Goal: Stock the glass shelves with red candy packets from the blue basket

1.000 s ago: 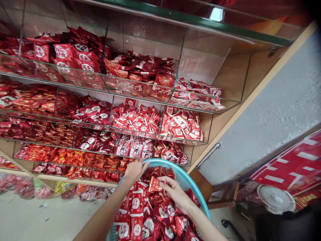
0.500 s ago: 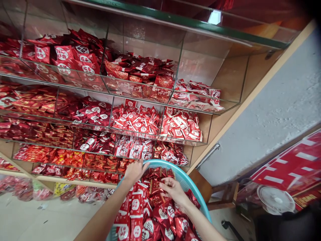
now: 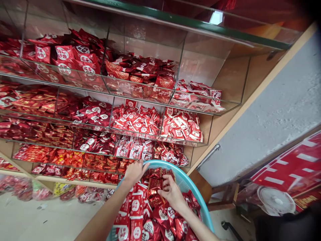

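Note:
A light-blue plastic basket [image 3: 181, 169] is full of small red packets, some with white round labels [image 3: 136, 205]. My left hand [image 3: 134, 172] is closed over the basket's far left rim, its thumb along the edge and its other fingertips hidden. Inside the basket, my right hand [image 3: 172, 194] has its fingers bent around the right edge of a shiny dark-red packet [image 3: 154, 184] with gold trim. Other packets partly cover the place where the thumb meets it.
Ahead stand glass-fronted shelves [image 3: 140, 97] with compartments of red packets. Bagged goods [image 3: 91, 194] lie on the floor below at left. To the right are a grey wall [image 3: 276, 110], a wooden stool [image 3: 223, 197] and a white fan [image 3: 276, 199].
My right hand has shifted slightly, its fingers now more bent at the dark-red packet, which has turned a little. My left hand stays on the rim.

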Demonstrator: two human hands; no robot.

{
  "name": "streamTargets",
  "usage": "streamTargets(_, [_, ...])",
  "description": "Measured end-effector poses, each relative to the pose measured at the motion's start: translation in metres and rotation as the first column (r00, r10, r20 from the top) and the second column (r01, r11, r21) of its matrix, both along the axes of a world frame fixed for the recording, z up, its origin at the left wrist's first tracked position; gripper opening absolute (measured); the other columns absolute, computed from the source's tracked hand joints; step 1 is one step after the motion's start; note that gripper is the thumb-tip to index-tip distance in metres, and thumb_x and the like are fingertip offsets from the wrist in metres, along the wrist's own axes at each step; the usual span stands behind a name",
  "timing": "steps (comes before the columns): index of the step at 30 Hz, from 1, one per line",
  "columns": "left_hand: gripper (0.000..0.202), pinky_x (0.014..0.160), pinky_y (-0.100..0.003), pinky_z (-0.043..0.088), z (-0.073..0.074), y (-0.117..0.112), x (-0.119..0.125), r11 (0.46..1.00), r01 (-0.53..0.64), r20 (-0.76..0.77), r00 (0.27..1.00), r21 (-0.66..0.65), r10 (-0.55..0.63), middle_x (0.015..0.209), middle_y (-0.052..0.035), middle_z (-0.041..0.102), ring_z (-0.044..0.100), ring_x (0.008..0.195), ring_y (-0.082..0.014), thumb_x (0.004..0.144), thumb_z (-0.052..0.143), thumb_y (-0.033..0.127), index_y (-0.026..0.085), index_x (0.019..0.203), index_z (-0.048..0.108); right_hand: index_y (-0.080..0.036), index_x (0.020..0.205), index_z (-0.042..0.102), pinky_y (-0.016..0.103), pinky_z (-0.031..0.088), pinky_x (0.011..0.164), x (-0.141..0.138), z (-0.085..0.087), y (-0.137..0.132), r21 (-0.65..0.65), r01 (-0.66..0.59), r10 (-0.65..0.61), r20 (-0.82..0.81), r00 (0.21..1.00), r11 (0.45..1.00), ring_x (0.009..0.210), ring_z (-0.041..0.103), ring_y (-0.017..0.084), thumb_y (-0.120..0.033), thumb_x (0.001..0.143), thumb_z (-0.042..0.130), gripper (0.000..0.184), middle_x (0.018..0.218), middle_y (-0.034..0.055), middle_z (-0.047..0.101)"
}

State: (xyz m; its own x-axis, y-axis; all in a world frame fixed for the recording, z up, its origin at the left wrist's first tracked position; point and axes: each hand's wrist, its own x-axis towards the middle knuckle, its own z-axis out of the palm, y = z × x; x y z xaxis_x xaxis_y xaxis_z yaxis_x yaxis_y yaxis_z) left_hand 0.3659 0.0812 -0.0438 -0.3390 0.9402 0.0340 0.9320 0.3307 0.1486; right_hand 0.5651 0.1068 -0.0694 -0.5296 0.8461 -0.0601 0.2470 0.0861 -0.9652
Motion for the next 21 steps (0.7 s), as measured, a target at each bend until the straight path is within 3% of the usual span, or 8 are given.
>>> streamTargets(4, [0.068, 0.066, -0.033, 0.043, 0.0, 0.0, 0.0, 1.0, 0.0, -0.004, 1.0, -0.003, 0.0, 0.082, -0.0138, 0.063, 0.061, 0.079, -0.0245, 0.082, 0.005, 0.058, 0.012, 0.1, 0.052, -0.022, 0.092, 0.042, 0.023, 0.034, 0.05, -0.007, -0.008, -0.001, 0.203, 0.024, -0.039, 0.072, 0.997, 0.979, 0.053, 0.041, 0.01, -0.031, 0.066, 0.059, 0.032, 0.067, -0.0045, 0.043])
streamTargets(7, [0.067, 0.067, -0.033, 0.043, 0.001, 0.0, 0.0, 1.0, 0.0, -0.003, 1.0, -0.018, 0.0, 0.084, -0.0138, 0.063, 0.061, 0.08, -0.0242, 0.082, 0.005, 0.057, 0.013, 0.103, 0.051, -0.022, 0.091, 0.043, 0.023, 0.033, 0.05, -0.011, -0.008, 0.002, 0.285, 0.054, -0.086, 0.1, 0.991, 0.957, 0.054, 0.041, 0.011, -0.032, 0.066, 0.058, 0.031, 0.063, -0.0046, 0.041])
streamTargets(10, [0.067, 0.067, -0.033, 0.043, 0.001, 0.0, 0.0, 1.0, 0.0, -0.006, 1.0, -0.02, 0.0, 0.084, -0.014, 0.063, 0.061, 0.08, -0.024, 0.082, 0.006, 0.057, 0.012, 0.107, 0.05, -0.022, 0.086, 0.046, 0.024, 0.031, 0.05, -0.009, 0.008, 0.01, 0.333, -0.001, -0.073, 0.207, 0.976, 0.943, 0.052, 0.041, 0.012, -0.038, 0.066, 0.059, 0.028, 0.059, -0.0043, 0.043])
streamTargets(13, [0.068, 0.065, -0.033, 0.043, 0.001, 0.001, -0.001, 1.0, 0.0, -0.004, 1.0, -0.014, 0.0, 0.081, -0.0133, 0.063, 0.061, 0.078, -0.0243, 0.082, 0.006, 0.058, 0.012, 0.105, 0.05, -0.022, 0.075, 0.049, 0.025, 0.031, 0.052, -0.007, 0.036, 0.03, 0.437, -0.068, -0.092, 0.334, 0.938, 0.897, 0.052, 0.045, 0.014, -0.044, 0.071, 0.054, 0.023, 0.056, -0.0026, 0.049])
streamTargets(17, [0.067, 0.065, -0.032, 0.043, 0.001, 0.0, -0.001, 1.0, -0.005, 0.005, 1.0, -0.001, 0.005, 0.082, -0.0135, 0.064, 0.061, 0.077, -0.0239, 0.082, 0.006, 0.058, 0.013, 0.101, 0.052, -0.021, 0.08, 0.053, 0.024, 0.035, 0.061, -0.024, 0.06, 0.074, 0.591, -0.181, -0.101, 0.411, 0.906, 0.786, 0.067, 0.052, 0.014, -0.033, 0.082, 0.041, 0.016, 0.074, 0.0016, 0.058])
streamTargets(21, [0.068, 0.066, -0.032, 0.043, 0.004, -0.001, 0.001, 1.0, -0.009, 0.003, 1.0, -0.013, 0.009, 0.084, -0.0144, 0.063, 0.061, 0.08, -0.0239, 0.082, 0.006, 0.057, 0.012, 0.104, 0.052, -0.021, 0.098, 0.055, 0.022, 0.035, 0.074, -0.058, 0.05, 0.114, 0.551, -0.328, -0.104, 0.611, 0.785, 0.767, 0.091, 0.052, 0.015, -0.015, 0.08, 0.042, 0.024, 0.101, 0.0052, 0.056])
